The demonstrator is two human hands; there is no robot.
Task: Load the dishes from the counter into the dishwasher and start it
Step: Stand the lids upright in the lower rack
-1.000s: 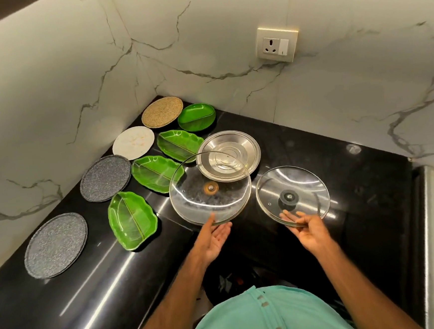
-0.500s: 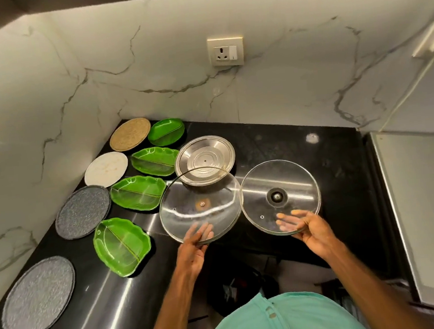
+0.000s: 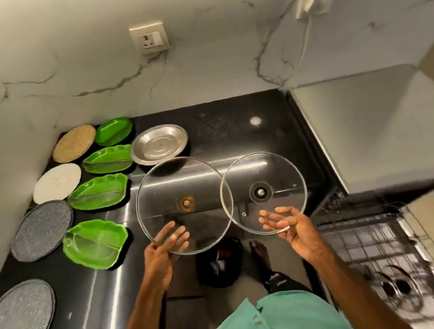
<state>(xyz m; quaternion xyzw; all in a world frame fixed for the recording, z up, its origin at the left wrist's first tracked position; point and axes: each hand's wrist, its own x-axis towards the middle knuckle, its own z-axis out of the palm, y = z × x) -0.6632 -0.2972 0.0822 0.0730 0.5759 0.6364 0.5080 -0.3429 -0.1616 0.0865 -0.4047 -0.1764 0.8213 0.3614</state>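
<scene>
Your left hand (image 3: 163,249) holds the larger glass lid (image 3: 181,182); its fingers show only as a smear through the glass. Your right hand (image 3: 298,232) is likewise smeared under the smaller glass lid (image 3: 271,175). Where the rims cross, you cannot tell which lies on top. Dishwasher rack (image 3: 372,243): blurred, cut by the right edge, contents unreadable. Nearest grey mat (image 3: 20,320): cut by the left and bottom edges.

Counter: we see a glossy black stone top (image 3: 233,126) set into a marble corner.
Back corner: a round woven mat (image 3: 74,144), with a green leaf plate (image 3: 113,131) just beside it.
Wall side: we count a white plate (image 3: 57,183) and two grey speckled discs (image 3: 42,230) (image 3: 19,320).
Inner row: three more leaf plates (image 3: 107,159) (image 3: 99,191) (image 3: 95,243).
Middle: a steel plate (image 3: 159,144).
</scene>
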